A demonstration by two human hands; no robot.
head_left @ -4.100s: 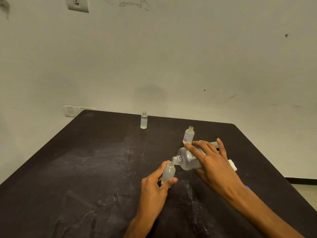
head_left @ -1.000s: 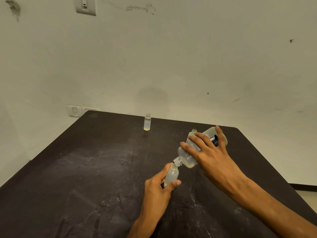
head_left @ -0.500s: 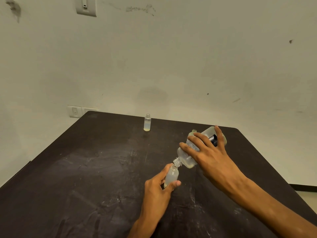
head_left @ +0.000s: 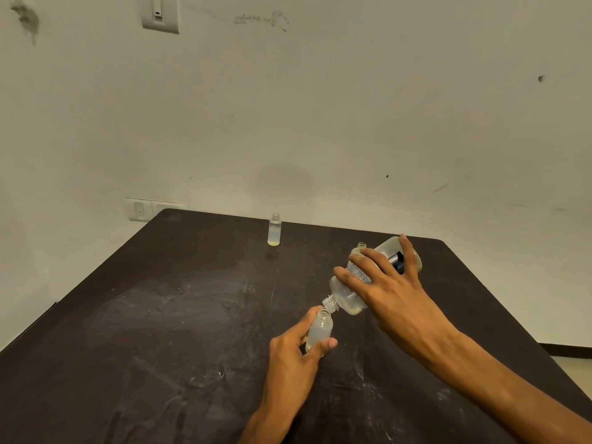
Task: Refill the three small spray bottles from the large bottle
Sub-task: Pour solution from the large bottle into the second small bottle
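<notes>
The left hand [head_left: 290, 358] has its grip clamped on a small frosted plastic spray bottle [head_left: 318, 331], thumb and fingers pinching its lower body. The right hand [head_left: 389, 294] wraps its grip over a large clear plastic bottle [head_left: 349, 298], tilted neck-down, mouth touching the small one's open neck. Another small clear bottle [head_left: 361, 247] peeks behind the fingers. A third, slim clear bottle [head_left: 274, 229] stands near the dark scuffed worktop [head_left: 160, 331]'s far edge, with open worktop leftward.
</notes>
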